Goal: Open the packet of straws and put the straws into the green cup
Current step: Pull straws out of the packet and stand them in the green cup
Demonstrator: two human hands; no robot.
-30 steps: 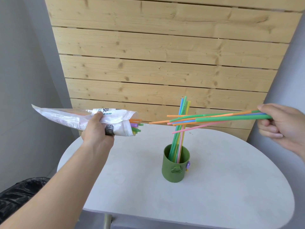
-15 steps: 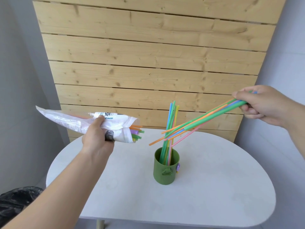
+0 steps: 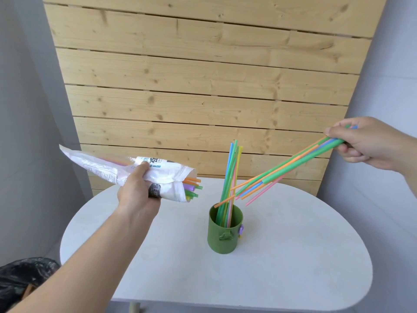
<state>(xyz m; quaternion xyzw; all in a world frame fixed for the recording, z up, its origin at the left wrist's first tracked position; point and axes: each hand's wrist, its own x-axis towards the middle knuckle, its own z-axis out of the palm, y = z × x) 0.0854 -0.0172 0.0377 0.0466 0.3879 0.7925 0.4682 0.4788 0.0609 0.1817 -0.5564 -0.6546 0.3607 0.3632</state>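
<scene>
My left hand [image 3: 137, 193] grips the packet [image 3: 126, 168] round its middle, thumb on top and the other fingers curled underneath, so those fingers are closed on it. The packet hangs in the air, tilted a little. Its open mouth points right of my left fingers and its sealed end sticks out up and to their left. Orange, green and purple straw ends [image 3: 191, 187] poke from the mouth, just right of those fingers.

My right hand [image 3: 370, 143] pinches a bundle [image 3: 288, 166] of straws near its upper end, fingers [image 3: 352, 152] curled round it with the thumb pressing on top. From there the bundle slants down and left, and its lower tips fan out. The lowest orange tip reaches the rim of the cup [image 3: 224, 231], though I cannot tell whether it touches.

The green cup stands upright on the white worktop [image 3: 293, 256], below both sets of fingers and between them, well apart from either. Several straws [image 3: 230, 177] stand in it, leaning slightly right.

A black bag [image 3: 22, 279] lies low to the left of my left forearm. Wooden planks [image 3: 203, 86] stand beyond the worktop.
</scene>
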